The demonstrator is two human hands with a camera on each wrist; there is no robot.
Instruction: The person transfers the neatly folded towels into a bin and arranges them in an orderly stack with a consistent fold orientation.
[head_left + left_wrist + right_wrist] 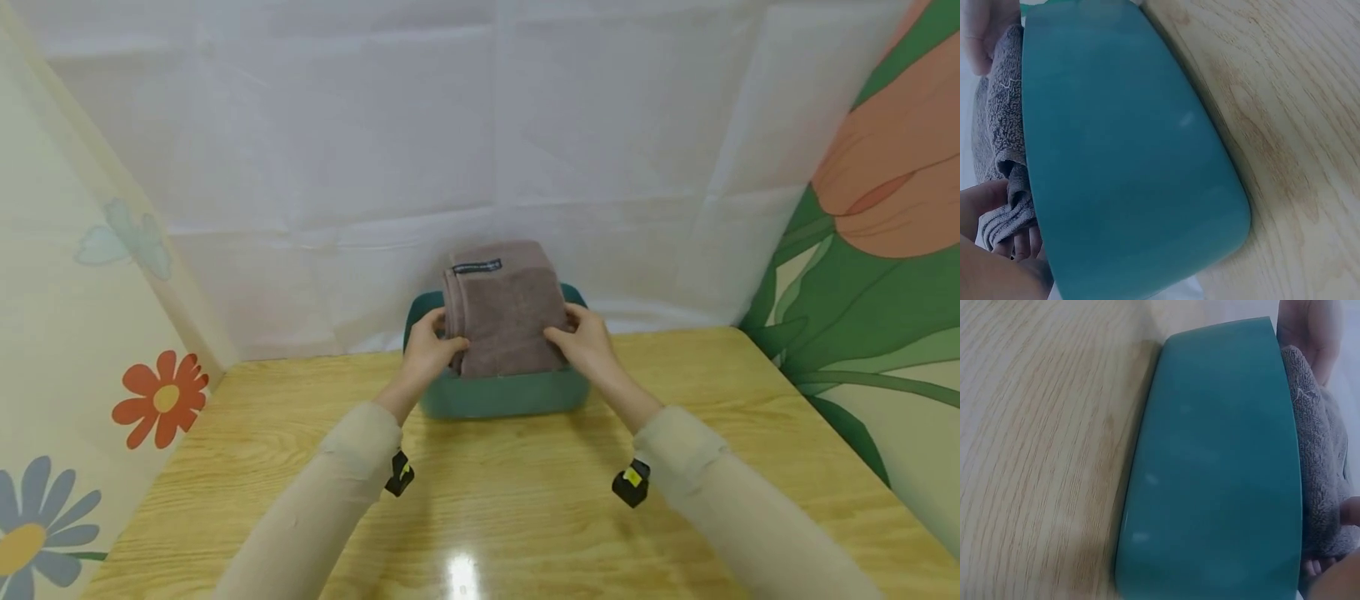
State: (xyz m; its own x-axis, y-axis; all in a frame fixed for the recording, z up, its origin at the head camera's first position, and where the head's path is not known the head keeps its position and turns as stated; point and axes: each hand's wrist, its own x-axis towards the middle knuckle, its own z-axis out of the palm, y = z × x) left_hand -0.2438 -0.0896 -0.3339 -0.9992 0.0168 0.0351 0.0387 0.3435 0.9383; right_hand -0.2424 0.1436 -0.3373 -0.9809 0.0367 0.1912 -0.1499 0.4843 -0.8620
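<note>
A folded grey-brown towel (513,321) with a dark label strip sits partly inside a teal plastic bin (510,396), rising above its rim. My left hand (429,350) grips the towel's left side, thumb on the front face and fingers around the layered folds. At the opposite side my right hand (588,337) grips the towel the same way. In the left wrist view the towel (1007,119) bulges over the bin's edge, the left thumb on its folds. The right wrist view shows the towel (1313,456) along the rim with the right thumb against it.
The bin stands at the back of a wood-grain table (510,508), close to a white cloth backdrop (375,150). Painted walls with flowers flank the table on the left (165,400) and right (885,317).
</note>
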